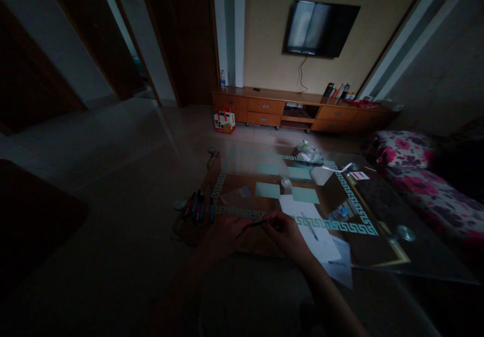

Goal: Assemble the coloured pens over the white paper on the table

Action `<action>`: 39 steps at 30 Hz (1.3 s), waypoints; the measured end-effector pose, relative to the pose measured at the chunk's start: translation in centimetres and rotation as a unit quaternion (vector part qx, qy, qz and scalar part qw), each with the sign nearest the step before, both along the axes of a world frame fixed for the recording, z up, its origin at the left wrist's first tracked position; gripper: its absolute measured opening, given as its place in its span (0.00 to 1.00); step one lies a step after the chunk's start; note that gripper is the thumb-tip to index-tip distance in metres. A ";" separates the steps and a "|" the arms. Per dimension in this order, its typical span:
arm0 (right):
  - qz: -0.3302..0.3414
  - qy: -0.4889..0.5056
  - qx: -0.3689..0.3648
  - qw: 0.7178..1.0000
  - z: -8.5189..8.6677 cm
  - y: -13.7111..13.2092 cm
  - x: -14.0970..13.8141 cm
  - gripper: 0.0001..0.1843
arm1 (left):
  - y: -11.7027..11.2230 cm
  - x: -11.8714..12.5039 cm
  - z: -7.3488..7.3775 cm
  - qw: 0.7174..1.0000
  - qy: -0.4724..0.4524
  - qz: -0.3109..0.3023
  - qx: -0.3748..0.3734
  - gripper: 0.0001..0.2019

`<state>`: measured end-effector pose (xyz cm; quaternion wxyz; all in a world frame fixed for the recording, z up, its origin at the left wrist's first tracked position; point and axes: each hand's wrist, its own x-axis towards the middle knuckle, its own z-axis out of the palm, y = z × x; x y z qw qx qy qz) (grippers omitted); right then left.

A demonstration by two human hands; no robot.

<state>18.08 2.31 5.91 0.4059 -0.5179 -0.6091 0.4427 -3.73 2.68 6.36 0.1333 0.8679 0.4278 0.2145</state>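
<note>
My left hand (226,232) and my right hand (283,230) meet over the near edge of a glass coffee table (249,158). Between them runs a slim, dark reddish pen (258,223), with the fingers of both hands closed on it. Dim light hides its details. Several pens (196,207) in red, blue and black lie in a group left of my left hand. To the right of my right hand, white paper (293,207) is spread on the glass, and another pen (314,233) rests on it.
A clear plastic sleeve (235,195) lies behind my hands. Toward the table's back stands a bowl with plastic-wrapped items (308,154). A wooden TV cabinet (264,106) runs along the wall, with a gift bag (224,121) before it. A floral sofa (434,190) flanks the right side.
</note>
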 end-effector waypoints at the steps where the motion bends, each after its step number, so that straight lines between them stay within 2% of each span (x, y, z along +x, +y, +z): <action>1: 0.002 0.005 0.003 1.000 0.0 -0.1 0.0 0.13 | 0.0 0.0 0.0 1.000 0.000 0.000 0.002 0.11; 4: 0.005 0.027 0.007 1.000 -0.1 -0.2 -0.1 0.16 | 0.0 0.0 0.0 1.000 -0.009 -0.002 0.011 0.12; 10: 0.004 0.048 0.015 0.999 0.0 0.0 -0.2 0.13 | 0.0 0.0 0.0 1.000 -0.017 -0.002 0.005 0.12; 21: -0.043 0.124 0.010 0.991 -0.4 0.6 0.2 0.15 | 0.0 -0.1 0.0 1.000 -0.019 -0.002 0.005 0.15; 24: -0.064 0.156 -0.002 0.986 0.0 0.7 0.4 0.16 | 0.0 -0.1 -0.1 1.000 -0.018 0.002 0.009 0.13; 29: -0.145 0.184 0.002 0.972 0.1 1.1 1.9 0.19 | 0.1 -0.1 -0.1 1.000 -0.017 0.010 0.020 0.13; 31: -0.169 0.166 0.019 0.971 -0.3 1.5 2.8 0.18 | 0.1 -0.1 -0.2 0.999 -0.018 0.011 0.027 0.12; 34: -0.184 0.061 0.061 0.979 -1.1 1.9 3.8 0.17 | 0.1 -0.1 -0.3 0.999 -0.024 0.013 0.040 0.12; 39: -0.113 -0.158 0.082 0.978 -2.0 1.7 3.6 0.13 | 0.1 -0.2 -0.4 0.999 -0.031 0.014 0.038 0.12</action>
